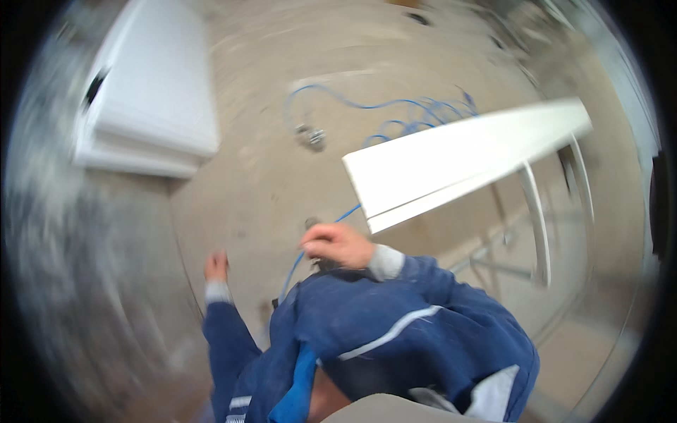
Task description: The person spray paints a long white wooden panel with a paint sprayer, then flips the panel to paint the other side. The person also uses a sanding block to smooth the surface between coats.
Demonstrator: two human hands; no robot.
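My right hand (338,244) is in front of my body, its fingers bent inward. Whatever it might hold is hidden beneath it. Past its fingertips runs a blue hose (350,212) along the floor. Nearest to this hand is a long white panel (451,162), resting on a stand with pale, curved legs (537,225). My left hand (216,266) hangs low on the left, apart from any object. Motion smears its fingers, so their pose is unclear. Both arms wear blue sleeves with grey cuffs.
A stack of white panels (151,84) stands at the far left. The hose lies in loose coils (416,121) behind the white panel. A small metallic fitting or tool (310,136) sits on the concrete floor (247,92) near the hose's end. A dark object (417,18) is farther back.
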